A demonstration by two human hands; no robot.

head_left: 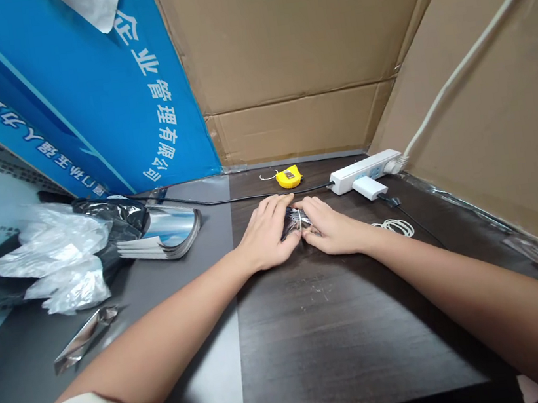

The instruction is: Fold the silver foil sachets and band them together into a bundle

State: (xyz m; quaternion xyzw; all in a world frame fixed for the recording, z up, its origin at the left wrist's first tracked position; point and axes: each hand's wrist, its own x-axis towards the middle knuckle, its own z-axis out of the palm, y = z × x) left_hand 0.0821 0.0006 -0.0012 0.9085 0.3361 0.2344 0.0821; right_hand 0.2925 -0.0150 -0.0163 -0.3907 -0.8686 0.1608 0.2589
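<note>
My left hand [266, 231] and my right hand [332, 226] lie side by side on the dark wood-grain table [325, 326], near its middle. Between them sits a small shiny silver pouch [294, 220], mostly hidden by my fingers. Both hands press down on it with fingers together, the left from the left side, the right from the right. A yellow tape measure [289, 177] rests just beyond my hands.
A white power strip [368, 170] with a plugged adapter lies at the back right, a coiled white cable [396, 227] beside it. Left: a stack of silver pouches [164, 235], crumpled plastic bags [58, 255], one loose pouch [86, 336]. Cardboard walls and a blue sign [100, 91] enclose the table.
</note>
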